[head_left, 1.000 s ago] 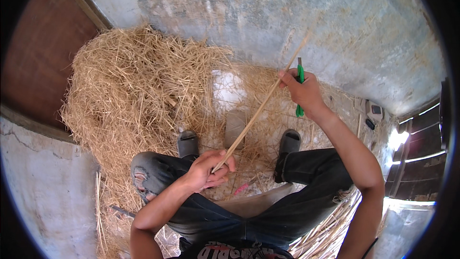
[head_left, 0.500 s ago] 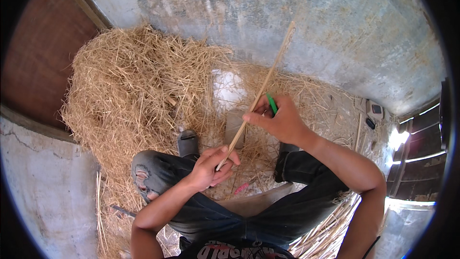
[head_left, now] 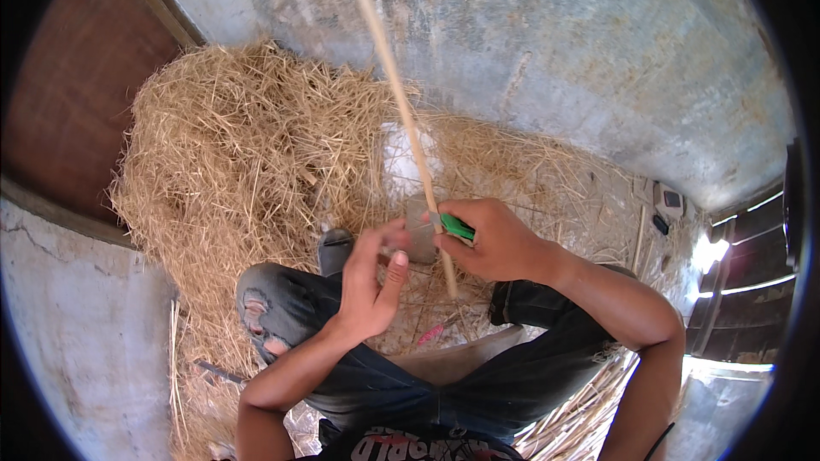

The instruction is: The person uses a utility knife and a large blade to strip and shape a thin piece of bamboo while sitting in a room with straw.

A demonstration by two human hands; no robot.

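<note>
R hand (head_left: pixel 491 239) grips stick (head_left: pixel 401 94) & green cutter (head_left: pixel 457 226) above floor (head_left: pixel 611 213), L hand (head_left: pixel 369 290) empty, spread, nearby; big shavings pile (head_left: pixel 248 145) suggests work's well along, this stick prob. unfinished, amt left unclear.

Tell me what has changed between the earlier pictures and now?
The left hand has let go of the pale strip. The right hand, still holding the green cutter, has come down to grip the strip nearer its lower end. The strip's upper end has swung leftward. The straw pile looks unchanged.
</note>
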